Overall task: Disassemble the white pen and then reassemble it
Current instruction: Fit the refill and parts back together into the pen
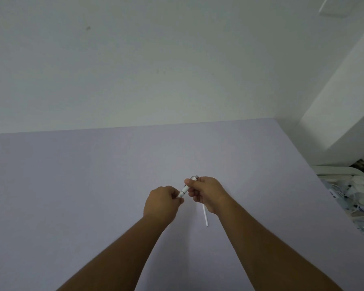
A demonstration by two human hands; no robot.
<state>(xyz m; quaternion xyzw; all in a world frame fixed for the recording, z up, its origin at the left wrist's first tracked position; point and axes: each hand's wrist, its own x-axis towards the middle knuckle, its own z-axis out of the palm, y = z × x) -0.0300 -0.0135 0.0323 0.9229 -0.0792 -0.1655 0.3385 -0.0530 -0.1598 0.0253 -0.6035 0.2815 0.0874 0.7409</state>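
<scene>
Above the lilac table (72, 185), two hands share one white pen (185, 188), left hand (162, 203) pinching its lower end, right hand (206, 193) closed round its upper barrel, one thin white refill (205, 215) lying below.

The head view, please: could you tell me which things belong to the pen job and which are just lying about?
Part of the job:
- white pen, held by left hand and right hand
- thin white refill tube on the table

Just lying about:
- jumble of white items beside the table's right edge
</scene>
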